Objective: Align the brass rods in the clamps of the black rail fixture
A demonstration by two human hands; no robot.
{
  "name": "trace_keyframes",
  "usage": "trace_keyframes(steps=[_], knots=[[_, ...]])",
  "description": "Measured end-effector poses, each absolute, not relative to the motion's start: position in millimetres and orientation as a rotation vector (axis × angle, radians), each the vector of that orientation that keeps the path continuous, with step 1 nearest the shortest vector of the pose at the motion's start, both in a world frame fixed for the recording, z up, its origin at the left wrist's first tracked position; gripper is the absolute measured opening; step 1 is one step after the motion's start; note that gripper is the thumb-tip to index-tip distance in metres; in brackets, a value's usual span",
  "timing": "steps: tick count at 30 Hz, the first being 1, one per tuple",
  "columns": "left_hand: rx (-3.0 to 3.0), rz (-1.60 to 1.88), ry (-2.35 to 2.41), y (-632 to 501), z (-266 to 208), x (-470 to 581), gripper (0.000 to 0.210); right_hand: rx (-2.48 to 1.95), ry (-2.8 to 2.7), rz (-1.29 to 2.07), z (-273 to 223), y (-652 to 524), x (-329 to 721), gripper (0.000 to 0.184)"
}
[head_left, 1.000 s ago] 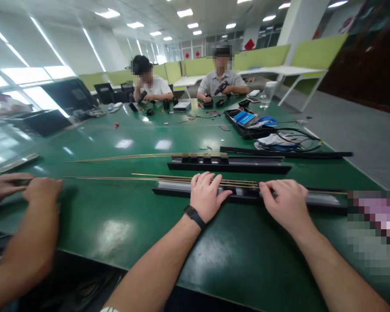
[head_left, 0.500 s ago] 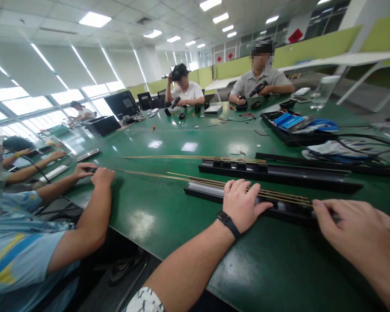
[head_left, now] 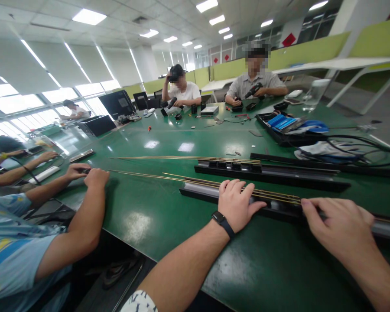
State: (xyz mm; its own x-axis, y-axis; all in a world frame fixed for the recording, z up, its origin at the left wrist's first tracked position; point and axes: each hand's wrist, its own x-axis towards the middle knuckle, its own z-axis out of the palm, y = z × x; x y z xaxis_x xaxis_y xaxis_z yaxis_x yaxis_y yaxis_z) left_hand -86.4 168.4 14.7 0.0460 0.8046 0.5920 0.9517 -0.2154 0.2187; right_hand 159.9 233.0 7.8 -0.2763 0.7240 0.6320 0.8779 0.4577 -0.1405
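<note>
Since a second ago, the view has swung left. Toward the right along the near channel [head_left: 196, 196], the right hand [head_left: 339, 225] meets the ends of the rods [head_left: 276, 194]; whether its grip clamps them I cannot tell. The left hand [head_left: 235, 206] lies spread across the channel's left part, grip loose. Uneven pressure could bow those slender, brass-coloured rods. Beyond lies a straight black second channel [head_left: 279, 177].
</note>
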Motion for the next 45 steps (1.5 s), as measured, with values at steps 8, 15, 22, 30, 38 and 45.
trace_keyframes(steps=[8,15,22,30,38,45], knots=[[-2.103,-0.961,-1.798,167.9,13.9,-87.4,0.051,-1.293,-2.03,-0.27,8.7,227.2,157.0,0.033],[-2.111,-0.945,-1.792,167.1,14.1,-89.3,0.048,-1.34,-2.05,-0.157,16.2,219.0,152.9,0.032],[-2.129,-0.915,-1.789,165.9,16.9,-90.4,0.047,-1.38,-2.03,-0.118,22.3,213.1,150.3,0.03],[-2.139,-0.924,-1.785,166.0,16.7,-92.0,0.047,-1.398,-2.016,-0.089,24.2,210.5,149.1,0.031],[-2.135,-0.912,-1.779,166.5,13.7,-93.3,0.046,-1.396,-2.021,-0.086,23.7,210.5,150.3,0.031],[-2.135,-0.918,-1.778,166.2,14.7,-93.0,0.046,-1.384,-2.02,-0.072,24.0,210.9,150.9,0.032]])
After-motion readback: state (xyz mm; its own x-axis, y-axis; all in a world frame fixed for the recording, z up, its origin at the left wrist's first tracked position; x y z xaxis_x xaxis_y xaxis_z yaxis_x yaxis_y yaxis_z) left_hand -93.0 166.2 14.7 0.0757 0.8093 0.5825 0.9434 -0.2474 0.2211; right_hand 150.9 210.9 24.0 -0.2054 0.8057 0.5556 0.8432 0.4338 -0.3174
